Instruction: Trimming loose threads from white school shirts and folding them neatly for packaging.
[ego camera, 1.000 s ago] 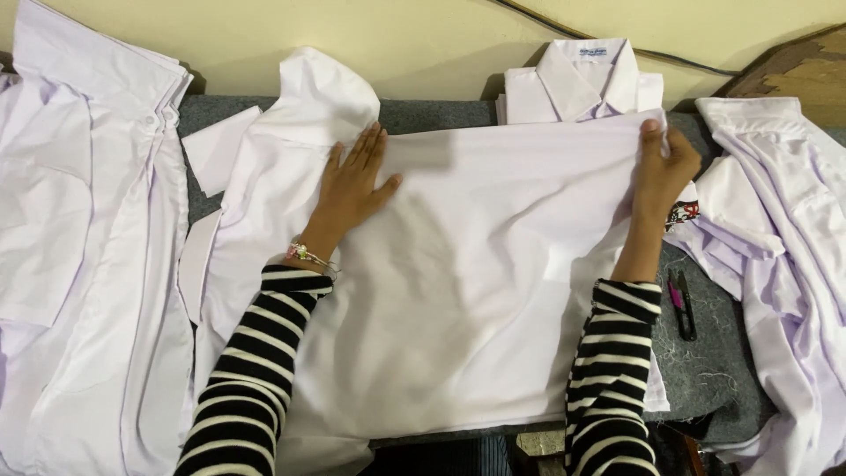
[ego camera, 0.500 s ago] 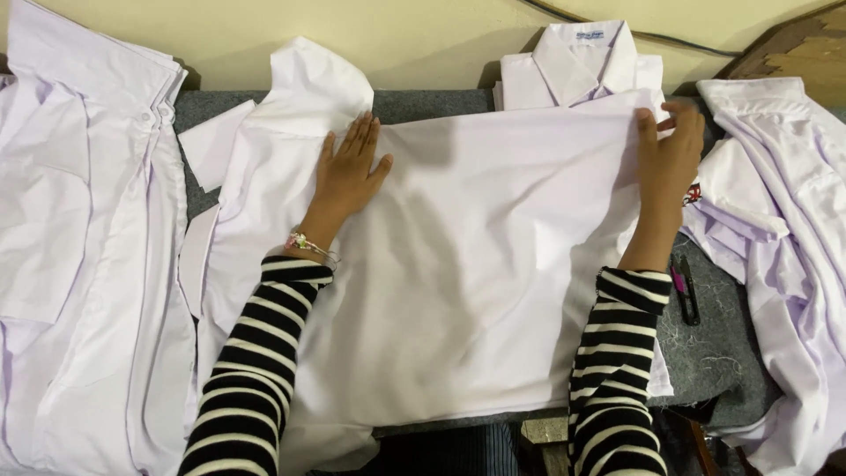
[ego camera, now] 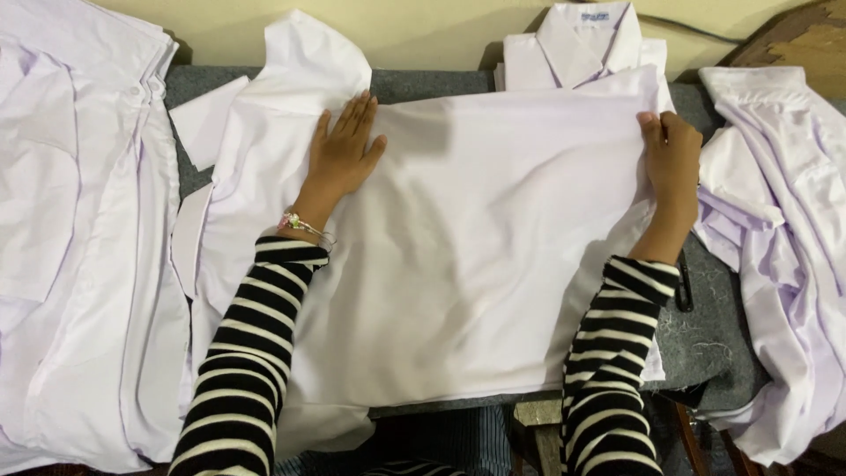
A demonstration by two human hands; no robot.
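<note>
The left hand (ego camera: 342, 152) lies flat and spread on the white shirt (ego camera: 476, 256) on the grey table (ego camera: 705, 326); the right hand (ego camera: 671, 163) pinches its folded edge; next move probably needs even smoothing.

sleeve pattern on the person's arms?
Black and white horizontal stripes on both sleeves, clearest in the head view.

both arms wear long sleeves in bold black and white horizontal stripes, the bands fairly wide and running down to snug cuffs at the wrists. on the left hand (ego camera: 342, 154), toward the upper middle of the frame, a thin beaded bracelet (ego camera: 304, 226) with pink and pale beads circles the wrist just above the cuff. the right hand (ego camera: 671, 163), at the upper right, is bare of jewellery.
</note>
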